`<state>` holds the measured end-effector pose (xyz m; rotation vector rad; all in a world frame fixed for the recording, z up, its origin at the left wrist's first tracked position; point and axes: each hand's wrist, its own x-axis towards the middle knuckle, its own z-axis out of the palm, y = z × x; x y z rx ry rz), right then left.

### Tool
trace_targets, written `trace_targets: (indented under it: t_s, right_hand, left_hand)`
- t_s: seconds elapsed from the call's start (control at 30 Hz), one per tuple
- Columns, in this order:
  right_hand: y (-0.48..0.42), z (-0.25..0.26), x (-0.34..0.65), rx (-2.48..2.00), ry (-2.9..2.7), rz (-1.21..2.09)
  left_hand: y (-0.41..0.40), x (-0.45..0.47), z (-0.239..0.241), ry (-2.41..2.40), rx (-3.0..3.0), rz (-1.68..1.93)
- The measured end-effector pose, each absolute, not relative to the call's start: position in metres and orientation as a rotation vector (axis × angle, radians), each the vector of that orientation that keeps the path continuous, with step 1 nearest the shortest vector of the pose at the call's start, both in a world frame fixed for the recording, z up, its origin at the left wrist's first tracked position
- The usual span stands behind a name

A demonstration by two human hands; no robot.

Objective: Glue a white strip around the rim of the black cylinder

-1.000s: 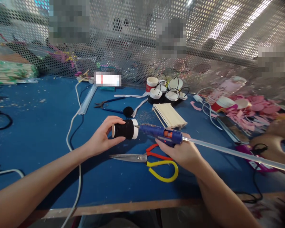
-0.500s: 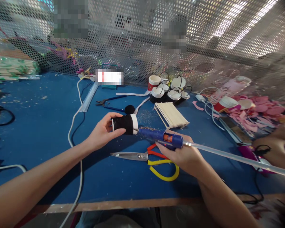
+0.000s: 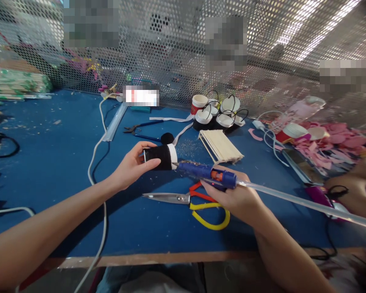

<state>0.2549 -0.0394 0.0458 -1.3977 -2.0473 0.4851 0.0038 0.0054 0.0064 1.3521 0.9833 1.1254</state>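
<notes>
Gripping black cup (image 3: pixel 159 157) in left hand (image 3: pixel 131 167), right hand (image 3: pixel 234 198) pressing glue gun (image 3: pixel 205 173) nozzle seemingly against its rim. Risking hot glue stringing onto fingers (image 3: pixel 149 164) or worktop (image 3: pixel 57 171).

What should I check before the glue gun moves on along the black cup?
1. Left hand has a firm grip on the black cup, held sideways: ok.
2. Right hand grips the blue glue gun: ok.
3. Nozzle tip meets the cup's white rim: ok.
4. Glue stick feeds out behind the gun: ok.
5. Glue coming out: cannot tell.
6. Scissors lie open on the blue table beneath the gun: not ok, close to the right hand.
</notes>
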Motion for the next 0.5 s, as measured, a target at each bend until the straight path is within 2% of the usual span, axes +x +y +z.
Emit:
trace_targets:
  t_s: [0.5]
  right_hand:
    - [-0.0377, 0.0428, 0.2570, -1.422, -2.011, 0.462]
  left_hand:
    - [0.0044, 0.0026, 0.0028, 0.969, 1.540, 1.097]
